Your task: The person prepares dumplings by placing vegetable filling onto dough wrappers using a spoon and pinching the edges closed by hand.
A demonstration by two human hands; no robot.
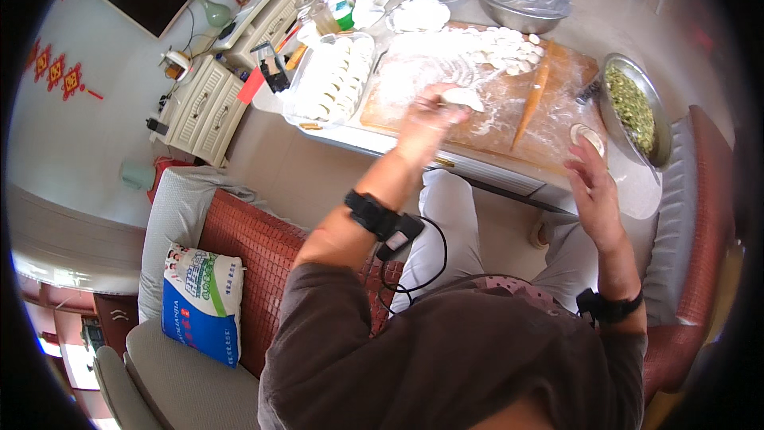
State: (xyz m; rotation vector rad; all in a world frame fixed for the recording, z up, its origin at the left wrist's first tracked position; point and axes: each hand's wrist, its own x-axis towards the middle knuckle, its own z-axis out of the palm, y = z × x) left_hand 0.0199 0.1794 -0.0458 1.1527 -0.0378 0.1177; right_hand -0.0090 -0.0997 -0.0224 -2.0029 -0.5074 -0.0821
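My left hand (430,118) is over the floured wooden board (497,123), its fingers closed around a white folded dumpling (463,99). My right hand (595,187) is at the board's right front corner, fingers spread and holding nothing. Just beyond its fingertips lies a round dough wrapper (587,137); whether they touch it I cannot tell. A wooden rolling pin (532,103) lies across the board between my hands. Small dough pieces (509,48) are heaped at the board's far side.
A clear plastic box (296,103) with rows of dumplings stands left of the board. On the right is a metal bowl (664,131) of green filling. A larger metal bowl (521,12) and a plate of flour (418,16) stand behind. A cable (442,243) hangs at my left forearm.
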